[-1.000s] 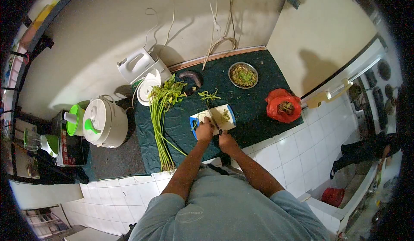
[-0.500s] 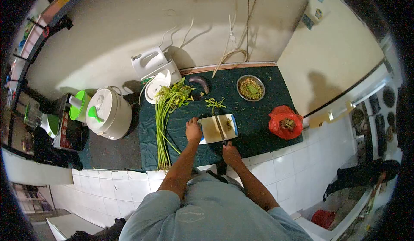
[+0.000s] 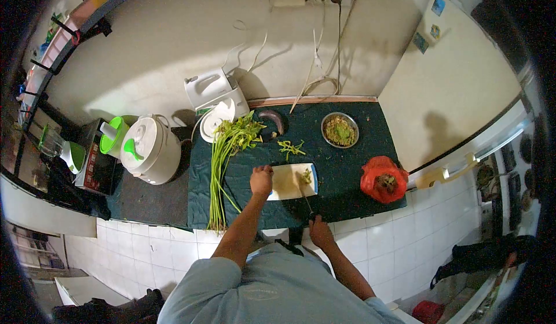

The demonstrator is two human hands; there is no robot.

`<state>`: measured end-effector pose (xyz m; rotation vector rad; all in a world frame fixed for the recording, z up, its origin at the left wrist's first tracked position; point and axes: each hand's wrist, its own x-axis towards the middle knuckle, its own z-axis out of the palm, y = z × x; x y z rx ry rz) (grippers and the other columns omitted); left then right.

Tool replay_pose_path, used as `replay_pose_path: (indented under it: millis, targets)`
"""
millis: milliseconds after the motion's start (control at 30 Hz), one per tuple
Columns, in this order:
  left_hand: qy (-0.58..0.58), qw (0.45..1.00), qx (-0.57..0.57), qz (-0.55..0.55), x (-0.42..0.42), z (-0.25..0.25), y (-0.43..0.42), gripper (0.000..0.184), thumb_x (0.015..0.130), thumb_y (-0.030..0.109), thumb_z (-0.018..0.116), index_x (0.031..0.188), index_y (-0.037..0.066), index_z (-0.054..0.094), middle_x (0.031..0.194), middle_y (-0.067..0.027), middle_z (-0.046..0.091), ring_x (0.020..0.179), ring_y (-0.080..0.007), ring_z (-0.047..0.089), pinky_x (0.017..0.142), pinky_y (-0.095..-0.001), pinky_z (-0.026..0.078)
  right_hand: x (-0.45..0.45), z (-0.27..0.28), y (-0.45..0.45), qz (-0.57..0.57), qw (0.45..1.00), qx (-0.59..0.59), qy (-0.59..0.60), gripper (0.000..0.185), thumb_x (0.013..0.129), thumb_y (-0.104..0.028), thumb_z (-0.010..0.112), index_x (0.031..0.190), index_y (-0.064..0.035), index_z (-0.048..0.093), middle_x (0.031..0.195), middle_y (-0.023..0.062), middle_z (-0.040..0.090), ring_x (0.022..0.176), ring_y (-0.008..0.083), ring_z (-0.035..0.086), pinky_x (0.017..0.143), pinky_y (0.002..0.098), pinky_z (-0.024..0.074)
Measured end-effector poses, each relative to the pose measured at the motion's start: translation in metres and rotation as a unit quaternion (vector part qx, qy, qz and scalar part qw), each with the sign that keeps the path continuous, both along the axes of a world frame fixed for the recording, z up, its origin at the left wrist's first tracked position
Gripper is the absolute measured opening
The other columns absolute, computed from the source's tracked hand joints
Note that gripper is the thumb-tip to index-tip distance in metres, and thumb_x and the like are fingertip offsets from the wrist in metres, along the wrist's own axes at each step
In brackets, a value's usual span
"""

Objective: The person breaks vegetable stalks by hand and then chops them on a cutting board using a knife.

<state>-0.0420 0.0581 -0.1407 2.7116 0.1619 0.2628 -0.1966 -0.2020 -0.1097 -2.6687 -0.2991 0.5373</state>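
My left hand [image 3: 262, 180] is closed on the left end of a white cutting board [image 3: 284, 183] with blue edging. In my right hand [image 3: 321, 232], below the board's lower edge, is the handle of a knife [image 3: 306, 201]; its blade points up toward the board's right half. A small heap of chopped greens [image 3: 306, 177] lies near the blade tip on the board. Just above the board are a few loose green stems [image 3: 291, 148]. Left of my left hand stretches a bunch of long-stemmed leafy greens [image 3: 219, 167].
A metal bowl of chopped greens [image 3: 340, 130] and a red plastic bag [image 3: 383, 180] stand to the right. An eggplant [image 3: 272, 119] lies behind. Farther left are a white hand mixer [image 3: 209, 89], a white rice cooker [image 3: 152, 150] and a green container [image 3: 114, 135].
My right hand has drawn the knife back toward my body and slightly right, so the blade covers less of the board. The left hand stays on the board's end. The camera view has shifted slightly.
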Motion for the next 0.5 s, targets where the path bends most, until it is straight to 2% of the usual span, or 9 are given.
replay_pose_path:
  millis: [67,100,167,267,367,467,500]
  targets:
    - [0.036,0.999,0.001,-0.019,-0.017,0.017,-0.018,0.015,0.083,0.022,0.06,0.089,0.01,0.063,0.089,-0.0101,0.064,0.093,-0.0321,0.058,0.077,-0.045,0.05,0.007,-0.001,0.004,-0.107,0.994,0.017,-0.014,0.044,0.097,-0.03,0.044,0.112,0.0109,0.042,0.079,0.033,0.061,0.072,0.0475,0.062,0.065,0.0516,0.0516]
    - [0.051,0.998,-0.036,0.008,-0.027,0.034,-0.031,0.015,0.083,0.024,0.059,0.089,0.011,0.064,0.088,-0.0099,0.064,0.094,-0.0313,0.058,0.076,-0.0446,0.051,0.012,0.003,0.005,-0.106,0.994,0.018,-0.01,0.044,0.097,-0.03,0.044,0.112,0.0109,0.042,0.079,0.033,0.061,0.072,0.0475,0.062,0.065,0.0516,0.0516]
    - [0.06,0.998,-0.011,-0.011,-0.035,0.008,-0.039,0.014,0.083,0.024,0.059,0.089,0.011,0.064,0.088,-0.0098,0.064,0.094,-0.0312,0.058,0.076,-0.0443,0.051,0.021,0.017,0.01,-0.113,0.989,0.088,-0.035,0.043,0.097,-0.029,0.044,0.112,0.0114,0.045,0.076,0.0314,0.061,0.069,0.0469,0.062,0.064,0.0517,0.0514]
    - [0.061,0.998,-0.008,-0.031,-0.051,-0.002,-0.049,0.016,0.083,0.023,0.058,0.089,0.011,0.066,0.09,-0.0089,0.065,0.094,-0.0306,0.059,0.076,-0.0434,0.052,0.03,0.021,0.018,-0.076,0.991,0.079,-0.082,0.038,0.097,-0.027,0.043,0.109,0.009,0.046,0.077,0.0308,0.061,0.072,0.0461,0.062,0.064,0.0532,0.0506]
    - [0.021,0.999,0.029,-0.03,-0.058,-0.009,-0.052,0.016,0.083,0.02,0.058,0.091,0.011,0.067,0.094,-0.008,0.065,0.095,-0.0305,0.059,0.078,-0.0429,0.052,0.043,0.024,0.027,-0.089,0.991,0.088,-0.047,0.035,0.097,-0.025,0.042,0.106,0.0086,0.047,0.08,0.0312,0.061,0.077,0.0452,0.063,0.066,0.0525,0.0505]
    - [0.015,0.999,0.001,-0.051,-0.069,-0.007,-0.051,0.018,0.081,0.014,0.059,0.095,0.013,0.069,0.097,-0.0079,0.064,0.094,-0.0305,0.059,0.08,-0.0421,0.051,0.054,0.022,0.032,-0.086,0.993,0.083,0.006,0.036,0.097,-0.024,0.043,0.109,0.0097,0.045,0.082,0.0299,0.062,0.078,0.0461,0.062,0.068,0.0514,0.0508]
    - [-0.008,0.998,-0.025,-0.058,-0.072,-0.013,-0.049,0.02,0.08,0.011,0.059,0.096,0.013,0.07,0.098,-0.008,0.064,0.093,-0.0307,0.059,0.08,-0.0417,0.051,0.057,0.024,0.033,-0.086,0.992,0.082,0.037,0.037,0.096,-0.021,0.043,0.109,0.0135,0.044,0.081,0.0311,0.062,0.079,0.0438,0.064,0.07,0.0495,0.0512]
